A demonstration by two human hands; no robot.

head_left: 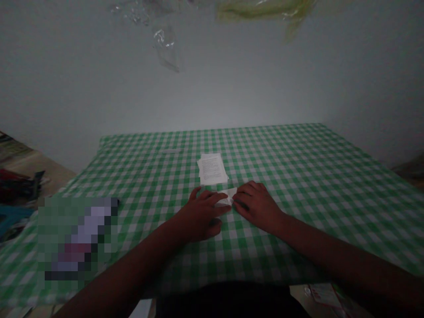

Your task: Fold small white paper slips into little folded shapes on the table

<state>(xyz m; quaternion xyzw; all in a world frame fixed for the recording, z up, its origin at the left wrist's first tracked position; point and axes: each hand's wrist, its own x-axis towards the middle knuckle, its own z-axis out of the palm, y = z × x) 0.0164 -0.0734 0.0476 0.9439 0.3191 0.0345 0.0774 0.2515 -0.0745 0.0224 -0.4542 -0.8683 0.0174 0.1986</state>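
Green-and-white gingham tabletop (298, 176) carries one folded white paper piece (227, 198), at six o'clock from one printed paper stack (212, 169); its sheet count cannot be read. The left hand (198, 216) and right hand (256, 206) lie spread, fingers pressing the piece from either side, not pinching. Even, flat pressure from both sides suits this work, limiting slip. Count: one piece, one stack, two hands.

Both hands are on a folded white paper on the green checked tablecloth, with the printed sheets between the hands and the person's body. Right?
No: the head view shows the printed sheets beyond the left hand and right hand, toward the wall. The folded white paper and green checked tablecloth stand as stated.
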